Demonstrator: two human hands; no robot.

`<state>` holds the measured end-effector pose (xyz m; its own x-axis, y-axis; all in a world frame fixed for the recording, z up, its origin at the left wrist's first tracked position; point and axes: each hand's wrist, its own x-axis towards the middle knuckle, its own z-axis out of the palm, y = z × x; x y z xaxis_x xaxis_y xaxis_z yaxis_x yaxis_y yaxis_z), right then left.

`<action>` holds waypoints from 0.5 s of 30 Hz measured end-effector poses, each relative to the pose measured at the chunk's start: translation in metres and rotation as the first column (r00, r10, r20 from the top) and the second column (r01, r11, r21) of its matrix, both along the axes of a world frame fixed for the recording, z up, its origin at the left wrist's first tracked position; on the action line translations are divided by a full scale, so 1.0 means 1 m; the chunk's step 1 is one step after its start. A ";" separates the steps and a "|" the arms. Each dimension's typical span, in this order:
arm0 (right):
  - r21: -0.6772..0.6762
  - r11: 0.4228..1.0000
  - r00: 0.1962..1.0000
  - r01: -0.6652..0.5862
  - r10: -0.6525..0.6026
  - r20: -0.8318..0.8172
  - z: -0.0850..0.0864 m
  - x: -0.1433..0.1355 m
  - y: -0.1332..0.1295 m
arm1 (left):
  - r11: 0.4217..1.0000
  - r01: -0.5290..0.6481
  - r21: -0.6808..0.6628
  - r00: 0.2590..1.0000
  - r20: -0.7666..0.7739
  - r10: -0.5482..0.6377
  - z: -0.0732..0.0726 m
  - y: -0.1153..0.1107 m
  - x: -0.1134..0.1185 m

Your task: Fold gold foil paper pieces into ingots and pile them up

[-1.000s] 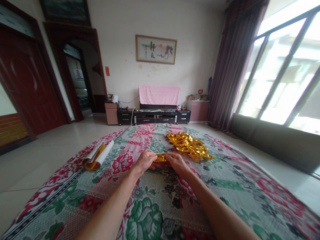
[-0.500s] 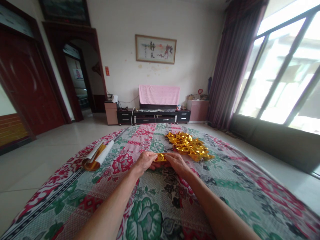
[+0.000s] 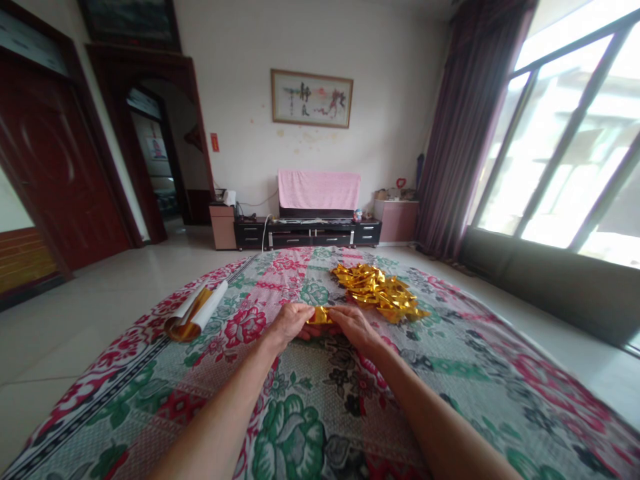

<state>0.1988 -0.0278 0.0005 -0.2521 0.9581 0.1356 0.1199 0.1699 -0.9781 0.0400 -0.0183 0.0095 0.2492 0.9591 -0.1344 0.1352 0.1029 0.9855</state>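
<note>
Holding gold foil piece (image 3: 321, 315) between left hand (image 3: 290, 325) and right hand (image 3: 356, 327), pinching one end in each. Clamped on it from both sides, with only a short stretch visible in the gap. Can't tell contact with patterned cloth (image 3: 287, 433) below, nor grip underneath.

Looks like creasing or shaping by pinch, judging from the hold. To do well: match pressure left and right, hold both pinches level, work evenly from ends toward middle. Tension lightly sideways, just enough to take out slack; likely to wrinkle or tear if yanked. Avoid twisting one hand against the other. Press edges firmly before letting go.

Orientation: running side to side along long axis, hand to hand, roughly level. Pointing one end into left hand, other into right, with both tips hidden. Showing no obvious front.

Also seeing foil pile (image 3: 377, 293) beyond and to the right of right hand, plus rolled sheet (image 3: 213, 308) well out to the left of left hand, lying aslant.
</note>
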 end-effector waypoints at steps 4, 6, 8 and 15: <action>0.005 1.000 1.000 -0.008 0.008 0.004 0.000 0.000 0.000 | 1.000 -0.014 -0.001 1.000 0.001 0.014 0.000 0.000 0.000; -0.005 1.000 1.000 0.002 -0.002 -0.006 0.001 0.000 -0.001 | 1.000 -0.005 -0.001 1.000 0.009 0.005 0.001 0.000 0.000; -0.011 1.000 1.000 0.009 -0.009 -0.018 0.001 0.000 -0.002 | 1.000 0.011 0.003 1.000 0.017 -0.011 0.001 -0.001 0.000; -0.014 1.000 1.000 0.013 -0.013 -0.013 0.003 -0.001 -0.002 | 1.000 0.028 -0.003 0.999 0.023 -0.028 -0.003 0.001 -0.002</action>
<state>0.1979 -0.0298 0.0030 -0.2377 0.9632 0.1251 0.1096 0.1546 -0.9819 0.0384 -0.0168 0.0067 0.2791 0.9512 -0.1318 0.1155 0.1030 0.9880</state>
